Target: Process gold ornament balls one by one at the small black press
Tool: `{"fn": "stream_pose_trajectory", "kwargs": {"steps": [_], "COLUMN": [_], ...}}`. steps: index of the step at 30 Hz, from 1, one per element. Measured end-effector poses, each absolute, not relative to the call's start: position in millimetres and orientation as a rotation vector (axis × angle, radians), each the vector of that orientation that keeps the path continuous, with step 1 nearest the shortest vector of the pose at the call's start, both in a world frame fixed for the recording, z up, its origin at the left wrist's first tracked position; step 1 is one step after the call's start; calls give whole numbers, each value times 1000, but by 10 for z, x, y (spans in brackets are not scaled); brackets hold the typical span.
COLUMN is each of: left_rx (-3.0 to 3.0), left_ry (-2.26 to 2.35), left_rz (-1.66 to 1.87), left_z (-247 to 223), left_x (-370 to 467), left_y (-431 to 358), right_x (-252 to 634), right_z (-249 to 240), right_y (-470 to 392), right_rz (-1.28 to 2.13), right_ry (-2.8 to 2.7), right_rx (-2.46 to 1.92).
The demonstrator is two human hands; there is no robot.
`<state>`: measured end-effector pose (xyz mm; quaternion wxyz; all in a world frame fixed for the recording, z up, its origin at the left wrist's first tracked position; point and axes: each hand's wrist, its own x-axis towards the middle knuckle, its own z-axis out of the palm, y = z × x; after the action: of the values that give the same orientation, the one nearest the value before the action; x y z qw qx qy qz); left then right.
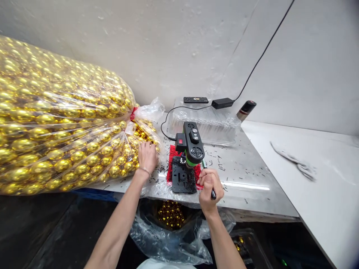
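A huge clear plastic bag of gold balls lies on the left of the table, tied with a red band. My left hand reaches into the bag's open end among the gold balls; whether it holds one is hidden. A small black and green bench drill press stands on a red mat at the table's front edge. My right hand is closed around the press's black-tipped lever handle.
A clear plastic tray sits behind the press, with a power adapter and cable on it. A dark can leans by the wall. Below the table edge hangs a bag with gold balls. White gloves lie at right. Black shavings litter the table.
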<state>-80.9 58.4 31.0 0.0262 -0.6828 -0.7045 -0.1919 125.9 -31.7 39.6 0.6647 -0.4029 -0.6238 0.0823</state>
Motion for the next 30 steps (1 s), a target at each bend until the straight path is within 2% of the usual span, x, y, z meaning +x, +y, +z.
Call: {"fn": "stream_pose_trajectory", "kwargs": {"steps": [1, 3, 8, 12, 17, 25, 27, 30], "left_rx": [-2179, -2287, -2480, -2594, -2741, -2619, -2527, -2114], "left_ry": [-2277, -2317, -2310, -2333, -2322, -2409, -2490, -2600], "left_rz": [-314, -98, 35, 15, -231, -947, -1398, -2566], "left_z": [379, 438, 316, 276, 343, 427, 476, 568], "left_x": [-869, -937, -935, -984, -1093, -1084, -1103, -1114], "left_y": [768, 1038, 1296, 1350, 1326, 1269, 1164, 874], "right_x": [1262, 1267, 1265, 1268, 1267, 1274, 1280, 1281], "right_z": [389, 371, 340, 327, 296, 335, 346, 336], "right_y": [-316, -317, -316, -315, -308, -309, -313, -312], "right_rz": [189, 196, 187, 187, 195, 159, 147, 148], "right_ry": [-1414, -1419, -1415, -1417, -1411, -1450, -1463, -1460], "right_rx": [-913, -909, -891, -889, -884, -862, -860, -865]}}
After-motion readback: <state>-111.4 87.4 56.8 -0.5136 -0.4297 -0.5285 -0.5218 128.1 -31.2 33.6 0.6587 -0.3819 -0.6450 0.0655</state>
